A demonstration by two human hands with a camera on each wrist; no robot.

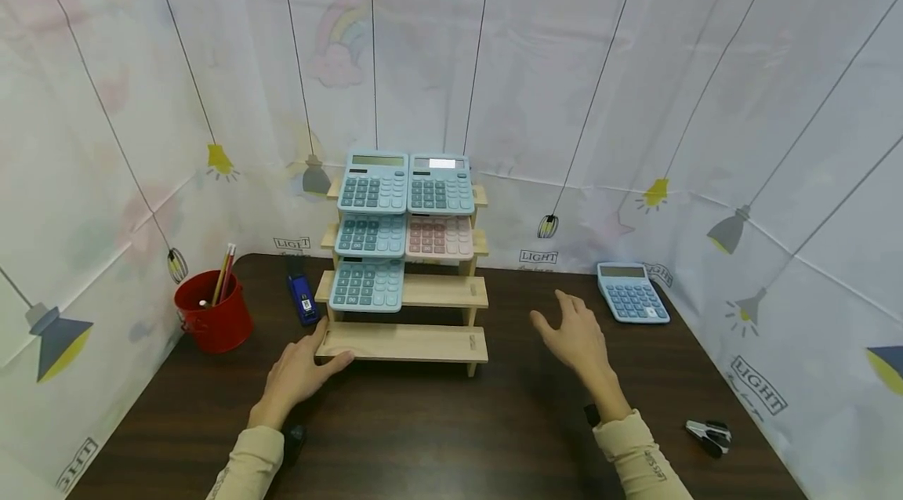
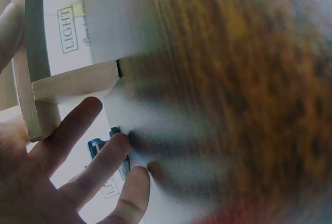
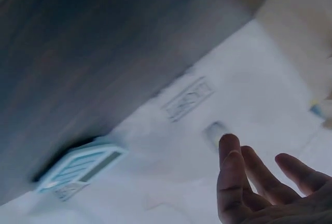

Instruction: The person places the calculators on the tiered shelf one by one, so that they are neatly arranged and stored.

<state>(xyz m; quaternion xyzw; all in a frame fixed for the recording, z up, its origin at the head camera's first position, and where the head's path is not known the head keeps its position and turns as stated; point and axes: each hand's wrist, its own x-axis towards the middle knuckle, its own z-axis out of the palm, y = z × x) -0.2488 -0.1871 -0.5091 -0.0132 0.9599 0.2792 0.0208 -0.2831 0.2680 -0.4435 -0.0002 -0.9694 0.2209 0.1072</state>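
A stepped wooden rack (image 1: 444, 343) stands on the table, with blue calculators (image 1: 367, 284) and a pink calculator (image 1: 440, 237) on its upper three steps. My left hand (image 1: 295, 375) touches the left end of the lowest step. In the left wrist view the thumb lies at one side of the rack's corner and several fingers (image 2: 98, 177) stretch out past it. Right of the rack, my right hand (image 1: 578, 335) hovers over the table, holding nothing, its fingers loosely spread. Beyond it, a blue calculator (image 1: 632, 294) lies near the back wall; the right wrist view shows it too.
A red bucket (image 1: 222, 324) with pencils stands at the left. Between it and the rack lies a blue stapler (image 1: 305, 300). A staple remover (image 1: 708, 436) is at the right edge. A dark object (image 1: 293, 437) sits by the left sleeve. Printed curtains enclose the table.
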